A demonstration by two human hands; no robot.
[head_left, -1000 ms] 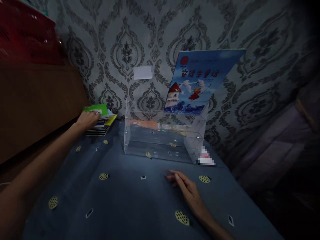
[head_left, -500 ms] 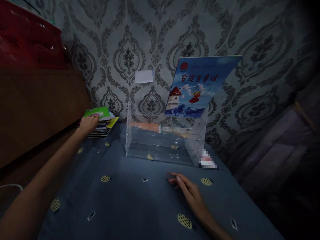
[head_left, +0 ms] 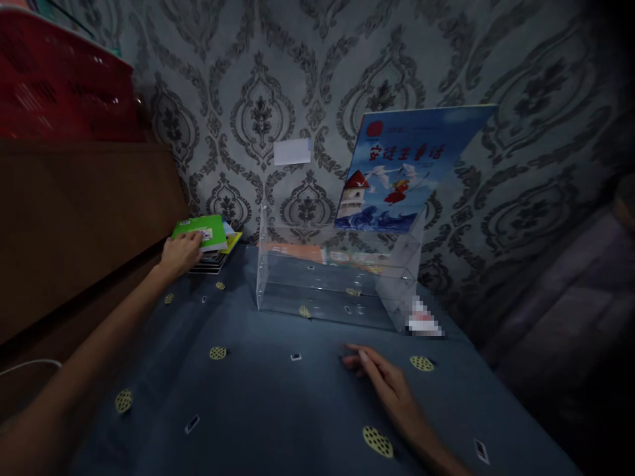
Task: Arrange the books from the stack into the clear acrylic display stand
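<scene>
At the left, my left hand [head_left: 182, 254] is at the near left part of a green book [head_left: 213, 228] on top of a stack of books. Its fingers lie over the cover, closed on the near edge; the thumb is hidden. My right hand [head_left: 384, 378] hovers over or rests on the dark blue patterned cloth [head_left: 268, 410], holding nothing, fingers loosely apart and slightly blurred. In front of it stands a clear acrylic rack [head_left: 327, 301]. A blue picture book [head_left: 397, 172] with red Chinese characters leans upright in the rack's right rear part.
Behind the rack is a patterned wall [head_left: 302, 73] with a white rectangle [head_left: 292, 152] on it. A wooden cabinet [head_left: 84, 218] stands at the left, with a red basket [head_left: 69, 86] on top. An orange strip [head_left: 292, 250] shows through the rack. A pixelated item [head_left: 421, 318] lies beside it.
The green book has shifted slightly toward me under my left hand, showing more of its cover. My right hand keeps its pose. The whole view has swung a little to the left.
</scene>
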